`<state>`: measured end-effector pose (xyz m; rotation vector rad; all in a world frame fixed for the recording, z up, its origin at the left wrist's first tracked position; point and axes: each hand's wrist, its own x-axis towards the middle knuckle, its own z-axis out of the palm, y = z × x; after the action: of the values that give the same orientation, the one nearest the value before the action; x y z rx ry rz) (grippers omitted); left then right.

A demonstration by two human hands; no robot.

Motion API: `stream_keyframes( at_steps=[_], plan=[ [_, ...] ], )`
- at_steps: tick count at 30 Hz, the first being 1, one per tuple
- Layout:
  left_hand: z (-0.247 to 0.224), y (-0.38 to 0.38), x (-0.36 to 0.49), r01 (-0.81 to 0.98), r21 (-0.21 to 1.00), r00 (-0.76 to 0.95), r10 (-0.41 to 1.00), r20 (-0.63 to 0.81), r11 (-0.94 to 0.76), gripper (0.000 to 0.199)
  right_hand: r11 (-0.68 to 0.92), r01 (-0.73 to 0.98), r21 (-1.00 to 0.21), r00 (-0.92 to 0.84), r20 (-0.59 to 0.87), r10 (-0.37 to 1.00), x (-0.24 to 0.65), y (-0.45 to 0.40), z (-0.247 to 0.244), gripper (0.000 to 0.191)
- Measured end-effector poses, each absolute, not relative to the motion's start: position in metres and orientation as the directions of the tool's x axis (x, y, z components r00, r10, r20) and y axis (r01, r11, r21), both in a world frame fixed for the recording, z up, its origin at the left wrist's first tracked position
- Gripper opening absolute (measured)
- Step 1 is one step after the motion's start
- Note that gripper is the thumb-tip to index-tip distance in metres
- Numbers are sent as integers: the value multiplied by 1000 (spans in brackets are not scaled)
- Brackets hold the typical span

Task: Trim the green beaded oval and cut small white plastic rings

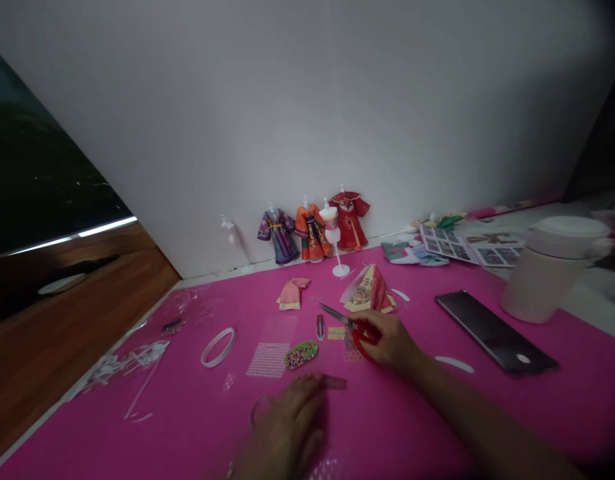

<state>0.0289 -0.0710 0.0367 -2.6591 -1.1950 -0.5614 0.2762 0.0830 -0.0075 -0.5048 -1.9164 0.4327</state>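
My right hand (394,340) is closed round the red handles of a pair of scissors (337,315), whose blades point up and to the left. Slightly blurred, my left hand (287,427) is low in the view, its fingertips pinched on the end of a small reddish patterned fabric strip (334,383). Just beyond it lie a green oval dish of beads (301,355), a sheet of stick-on pearls (268,360) and a small hair clip-like piece (320,327). Near the scissors are a yellow fabric scrap (336,333), a pink patterned piece (354,350) and a folded cream-and-red doll garment (370,293).
Dressed doll forms (314,230) lean along the wall, with a white mannequin stand (340,270) before them. A phone (494,331) and a lidded cup (547,273) stand at right. A tape roll (218,347) and white scraps (122,363) lie left on the pink mat.
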Motion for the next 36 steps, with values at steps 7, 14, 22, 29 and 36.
stream_keyframes(
  at_steps=[7, 14, 22, 29, 36],
  plan=[
    [16, -75, 38, 739, -104, 651, 667, 362, -665, 55, 850, 137, -508, -342, 781, 522, 276, 84, -8, 29],
    [-14, -73, 61, 760, -258, 650, 699, 298, -597, 69, 846, 136, -515, -348, 775, 528, 276, 85, -11, 27],
    [-36, -81, 50, 827, -259, 562, 716, 415, -499, 53, 840, 145, -523, -353, 766, 537, 276, 84, -12, 27],
    [-31, -77, 42, 877, -161, 457, 681, 572, -453, 42, 842, 146, -519, -357, 766, 534, 275, 82, -9, 27],
    [-25, -72, 51, 854, -143, 495, 695, 522, -501, 46, 835, 155, -529, -364, 755, 546, 275, 81, -8, 27]
  ],
)
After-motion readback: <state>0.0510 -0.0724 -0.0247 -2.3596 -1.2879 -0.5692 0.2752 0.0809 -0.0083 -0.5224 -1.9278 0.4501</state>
